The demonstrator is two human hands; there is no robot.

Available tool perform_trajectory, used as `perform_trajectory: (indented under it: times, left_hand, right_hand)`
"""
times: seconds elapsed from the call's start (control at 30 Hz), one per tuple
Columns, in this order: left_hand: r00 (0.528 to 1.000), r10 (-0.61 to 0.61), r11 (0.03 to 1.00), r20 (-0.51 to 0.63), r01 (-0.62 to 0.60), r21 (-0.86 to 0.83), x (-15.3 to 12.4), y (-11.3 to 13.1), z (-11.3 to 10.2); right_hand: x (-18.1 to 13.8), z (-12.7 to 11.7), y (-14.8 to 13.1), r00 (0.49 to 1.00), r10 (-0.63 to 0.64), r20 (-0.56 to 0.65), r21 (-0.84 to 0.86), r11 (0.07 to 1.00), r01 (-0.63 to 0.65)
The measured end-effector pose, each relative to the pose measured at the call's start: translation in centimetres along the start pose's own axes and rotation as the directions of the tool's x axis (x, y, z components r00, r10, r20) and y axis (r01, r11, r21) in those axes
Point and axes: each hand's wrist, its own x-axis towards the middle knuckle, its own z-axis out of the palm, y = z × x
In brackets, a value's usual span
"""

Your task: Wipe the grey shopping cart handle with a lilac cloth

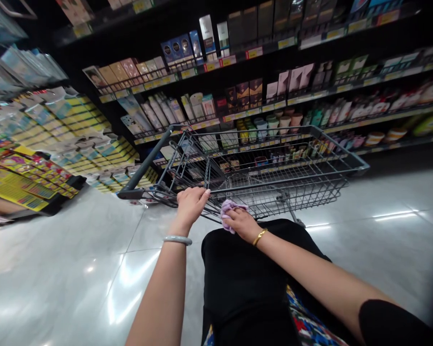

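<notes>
A grey wire shopping cart (274,185) stands sideways before me, its handle bar (147,161) towards the left. My left hand (192,205) is closed over the cart's near top rim, close to the handle end; a grey bangle circles that wrist. Bunched in my right hand (241,222) is a light purple cloth (228,216), pressed against the wire side of the cart below the rim. A gold bracelet is on the right wrist. The cart's basket shows bare wire, with the folded child-seat part at its left end.
Shelves (252,108) of boxed and bottled goods run along behind the cart. At the left stand hanging packets (75,115) and a yellow display stand (25,185). The pale, shiny floor (75,278) reflects the lights. My black-clad lap is close to the cart's side.
</notes>
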Motion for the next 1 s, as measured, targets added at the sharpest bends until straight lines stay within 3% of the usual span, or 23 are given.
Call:
perform_trajectory:
  times: [0.07, 0.2, 0.3, 0.37, 0.47, 0.57, 0.67, 0.77, 0.87, 1.0]
  left_hand:
    - [1.0, -0.01, 1.0, -0.003, 0.01, 0.015, -0.1, 0.0, 0.1]
    - [0.999, -0.03, 0.999, -0.022, 0.031, 0.045, -0.4, -0.1, 0.2]
    - [0.997, -0.065, 0.996, -0.031, 0.067, 0.056, -0.8, 0.3, 0.3]
    - [0.995, -0.075, 0.996, -0.07, 0.077, 0.04, -0.8, 1.6, 0.3]
    - [0.985, -0.01, 0.999, -0.17, 0.002, -0.043, -0.7, 5.6, 0.9]
    - [0.973, 0.096, 0.984, -0.209, -0.125, -0.13, -0.3, 10.3, 2.2]
    - [0.974, 0.135, 0.968, -0.18, -0.168, -0.188, 0.0, 13.2, 3.9]
    - [0.974, 0.129, 0.971, -0.184, -0.162, -0.178, 0.0, 13.7, 5.2]
    - [0.972, 0.119, 0.978, -0.203, -0.151, -0.147, 0.0, 13.4, 5.5]
    - [0.968, 0.131, 0.978, -0.214, -0.162, -0.13, -0.1, 13.4, 5.5]
  right_hand:
    - [-0.6, 0.5, 0.4, 0.999, 0.015, 0.031, 0.04, 0.999, -0.016]
    - [-4.4, 2.1, 3.2, 0.96, 0.211, 0.182, 0.093, 0.969, -0.231]
    - [-6.4, 2.1, 4.8, 0.939, 0.29, 0.184, 0.081, 0.948, -0.308]
    - [-6.5, 1.5, 5.1, 0.949, 0.289, 0.129, 0.112, 0.946, -0.303]
    - [-6.2, 0.5, 4.9, 0.95, 0.311, 0.026, 0.2, 0.929, -0.31]
    - [-7.0, 0.7, 5.4, 0.904, 0.426, 0.04, 0.301, 0.857, -0.418]
    - [-8.2, 1.6, 6.4, 0.846, 0.532, 0.034, 0.341, 0.79, -0.51]
    - [-8.1, 1.5, 6.8, 0.769, 0.637, -0.059, 0.374, 0.728, -0.574]
    - [-6.9, 0.0, 6.0, 0.692, 0.702, -0.166, 0.423, 0.685, -0.593]
    - [-6.5, -2.3, 5.1, 0.697, 0.613, -0.371, 0.486, 0.768, -0.416]
